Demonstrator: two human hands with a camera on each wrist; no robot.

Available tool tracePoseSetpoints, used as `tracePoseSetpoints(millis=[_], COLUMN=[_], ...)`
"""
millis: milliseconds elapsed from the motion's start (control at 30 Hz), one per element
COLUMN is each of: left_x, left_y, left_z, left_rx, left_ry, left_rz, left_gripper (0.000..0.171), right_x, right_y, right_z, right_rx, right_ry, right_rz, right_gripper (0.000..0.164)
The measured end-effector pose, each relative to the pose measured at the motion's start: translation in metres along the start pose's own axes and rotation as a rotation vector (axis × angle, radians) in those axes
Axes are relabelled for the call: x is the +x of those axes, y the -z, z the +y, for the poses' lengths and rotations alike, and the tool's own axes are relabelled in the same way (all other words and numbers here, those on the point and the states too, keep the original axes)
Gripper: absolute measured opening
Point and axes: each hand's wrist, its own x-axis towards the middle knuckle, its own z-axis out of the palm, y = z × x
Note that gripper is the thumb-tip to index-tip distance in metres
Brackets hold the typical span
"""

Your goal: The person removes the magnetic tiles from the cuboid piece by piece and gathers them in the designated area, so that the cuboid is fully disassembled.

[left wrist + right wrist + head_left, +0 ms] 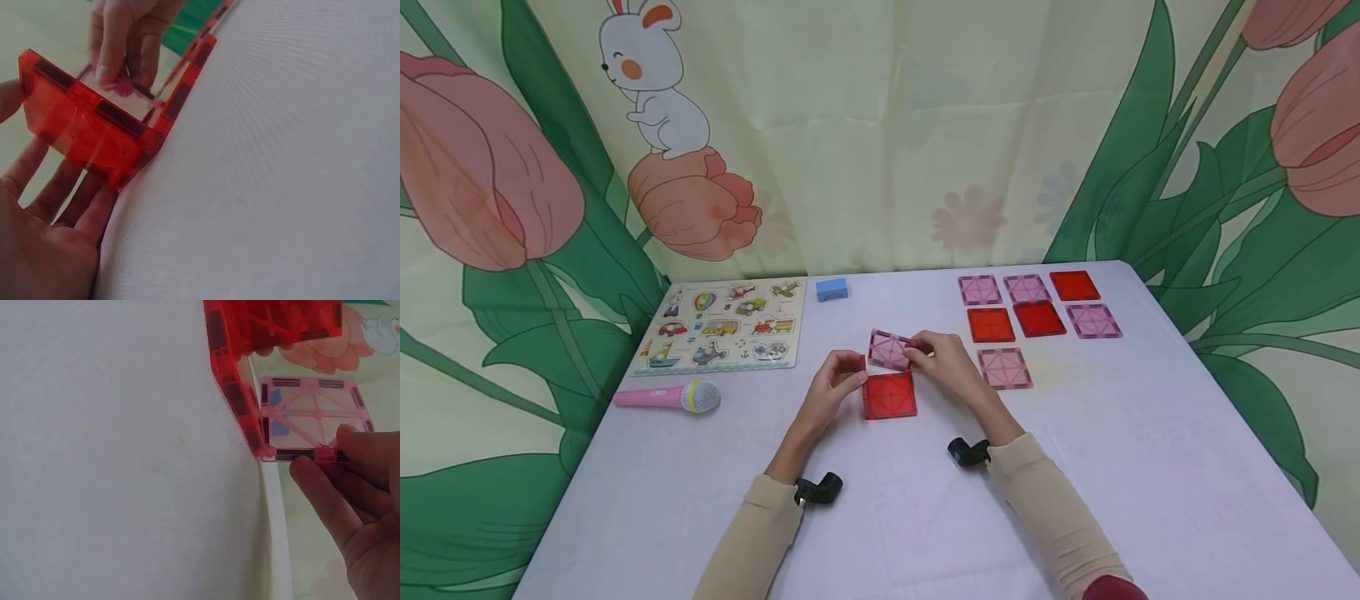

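A red magnetic tile (890, 397) lies flat on the table between the hands. Along its left edge stands a second red tile (81, 119), held by the left hand (827, 393) with the thumb on one side and the fingers on the other. My right hand (951, 367) pinches a pink magnetic tile (315, 415) by its right part, between thumb and fingers. This pink tile stands raised at the flat tile's far edge, its lower corner right at the red rim in the right wrist view.
At the back right lie several loose tiles, among them a pink tile (1004, 368) and a red tile (1074, 285). A picture puzzle board (722, 325), a pink toy microphone (666, 396) and a blue block (832, 289) are on the left. A printed curtain (865, 133) hangs behind the table.
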Motion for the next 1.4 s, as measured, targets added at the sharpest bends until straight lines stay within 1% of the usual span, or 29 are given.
tracePoseSetpoints(millis=[200,433,733,900,1100,1267,1400], left_x=[0.000,0.001,0.001,0.000,-0.001,-0.001,-0.001], left_y=[0.000,0.000,-0.001,-0.001,-0.002,-0.001,-0.001], left_z=[0.000,0.000,0.000,0.000,-0.001,-0.001,-0.001], left_rx=[0.001,0.003,0.000,0.014,0.023,0.020,0.020], left_ry=[0.002,0.010,0.011,0.016,0.012,0.008,0.008], left_rz=[-0.002,0.001,0.004,0.010,0.014,0.011,0.011], left_gripper=[0.037,0.038,0.038,0.040,0.041,0.040,0.039], right_x=[0.001,0.000,-0.010,-0.015,-0.020,-0.024,-0.025], right_y=[0.005,0.014,0.023,0.028,0.036,0.044,0.050], right_z=[-0.002,-0.006,-0.010,-0.010,-0.009,-0.007,-0.006], right_rx=[0.010,0.013,0.036,0.041,0.035,0.025,0.020], right_ry=[-0.032,-0.031,-0.072,-0.095,-0.087,-0.089,-0.115], right_rz=[0.011,0.044,0.057,0.055,0.068,0.094,0.124], right_gripper=[0.020,0.021,0.021,0.022,0.021,0.021,0.024])
